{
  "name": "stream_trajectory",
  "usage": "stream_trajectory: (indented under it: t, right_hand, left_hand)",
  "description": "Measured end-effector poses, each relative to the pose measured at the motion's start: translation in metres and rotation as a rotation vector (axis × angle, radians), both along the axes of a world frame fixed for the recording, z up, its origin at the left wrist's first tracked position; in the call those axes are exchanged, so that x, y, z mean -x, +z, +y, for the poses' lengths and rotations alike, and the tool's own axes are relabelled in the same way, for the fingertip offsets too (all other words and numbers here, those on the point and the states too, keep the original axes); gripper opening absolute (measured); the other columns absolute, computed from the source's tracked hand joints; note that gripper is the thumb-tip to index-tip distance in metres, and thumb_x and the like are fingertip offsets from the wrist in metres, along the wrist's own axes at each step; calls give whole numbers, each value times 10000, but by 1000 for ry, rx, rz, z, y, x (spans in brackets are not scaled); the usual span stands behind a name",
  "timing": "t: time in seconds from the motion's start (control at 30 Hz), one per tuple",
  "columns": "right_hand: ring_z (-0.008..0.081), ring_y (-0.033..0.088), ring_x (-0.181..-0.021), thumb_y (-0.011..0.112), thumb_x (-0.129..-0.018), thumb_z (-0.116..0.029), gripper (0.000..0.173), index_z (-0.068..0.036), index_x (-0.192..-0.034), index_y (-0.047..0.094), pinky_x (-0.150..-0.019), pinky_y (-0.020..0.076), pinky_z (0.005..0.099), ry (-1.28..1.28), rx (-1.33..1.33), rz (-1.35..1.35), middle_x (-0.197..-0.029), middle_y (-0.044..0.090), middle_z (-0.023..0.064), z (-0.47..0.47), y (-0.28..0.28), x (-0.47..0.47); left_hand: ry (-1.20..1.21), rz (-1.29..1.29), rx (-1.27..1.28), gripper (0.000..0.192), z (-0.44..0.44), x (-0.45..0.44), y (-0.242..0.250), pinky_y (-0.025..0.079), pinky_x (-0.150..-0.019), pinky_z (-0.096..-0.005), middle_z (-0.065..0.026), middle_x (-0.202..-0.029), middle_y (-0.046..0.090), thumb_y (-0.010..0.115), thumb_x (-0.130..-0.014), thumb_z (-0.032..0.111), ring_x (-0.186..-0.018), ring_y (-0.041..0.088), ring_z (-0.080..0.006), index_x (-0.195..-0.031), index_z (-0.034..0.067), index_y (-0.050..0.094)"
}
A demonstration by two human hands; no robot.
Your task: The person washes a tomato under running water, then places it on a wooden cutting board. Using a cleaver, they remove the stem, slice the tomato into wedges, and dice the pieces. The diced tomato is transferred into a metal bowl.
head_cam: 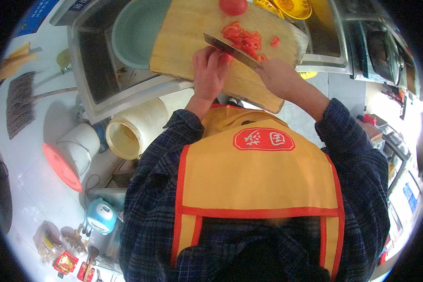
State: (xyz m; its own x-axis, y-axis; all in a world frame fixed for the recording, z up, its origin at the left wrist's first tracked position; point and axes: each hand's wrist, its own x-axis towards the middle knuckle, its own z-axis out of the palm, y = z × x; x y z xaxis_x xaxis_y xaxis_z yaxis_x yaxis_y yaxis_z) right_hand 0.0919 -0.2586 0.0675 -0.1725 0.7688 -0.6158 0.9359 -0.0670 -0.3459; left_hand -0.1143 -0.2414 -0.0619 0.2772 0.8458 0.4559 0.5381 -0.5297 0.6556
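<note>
A wooden cutting board (183, 38) lies across the sink, and on it my right hand (278, 79) grips the handle of a kitchen knife (232, 51). The blade points to the upper left, beside the fingers of my left hand (209, 72). Those curled fingers rest on a piece of tomato (226, 57), mostly hidden under them. Beyond the blade is a heap of chopped tomato (245, 38), with one loose piece (275, 41) to its right. A whole tomato (233, 5) sits at the board's far side.
A green-grey basin (130, 38) stands in the metal sink (91, 70), left of the board. Yellow patterned bowls (294, 7) are behind the board at the right. On the left are a cream plastic bucket (155, 112), a white bucket with a pink rim (65, 165) and a broom (21, 104).
</note>
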Motion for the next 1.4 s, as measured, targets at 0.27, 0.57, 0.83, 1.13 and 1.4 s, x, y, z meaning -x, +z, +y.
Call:
stream_trajectory:
  t: [0.27,0.57,0.83,1.13,1.4]
  right_hand:
    - [461,646,-901,536,-963,-273,328,26,-1011,662,-804,513,522,58,-153,150,-925,658,296,30,-58,22]
    - [466,637,-903,537,-964,-285,349,40,-1001,661,-803,502,533,-47,-135,142,-920,656,298,18,-46,7]
    - [473,630,-898,494,-983,-295,386,54,-943,655,-808,493,537,1,-25,32,-911,650,308,5,11,2]
    - [464,647,-887,529,-966,-325,382,28,-999,669,-798,507,528,-40,-1,109,-928,663,289,14,-2,11]
    - [434,662,-903,567,-947,-310,345,2,-1053,669,-792,523,517,30,-60,15,-953,673,275,33,-57,34]
  left_hand:
    - [-14,-24,-9,408,1,0,0,406,-949,-505,-186,-1191,538,749,-800,163,-1100,501,-399,-1150,50,573]
    - [36,-62,-75,406,1,-8,2,430,-899,-482,-170,-1166,530,772,-778,129,-1041,516,-381,-1120,52,566]
    - [40,-68,-7,382,-2,-5,0,431,-900,-474,-178,-1138,539,770,-794,149,-1041,518,-382,-1116,43,593]
    - [21,-40,-35,359,0,-3,-2,428,-906,-480,-183,-1116,549,763,-798,153,-1047,515,-386,-1099,44,602]
    - [-32,-13,49,435,-2,-1,-5,400,-973,-510,-215,-1215,532,775,-795,217,-1124,488,-420,-1146,36,592]
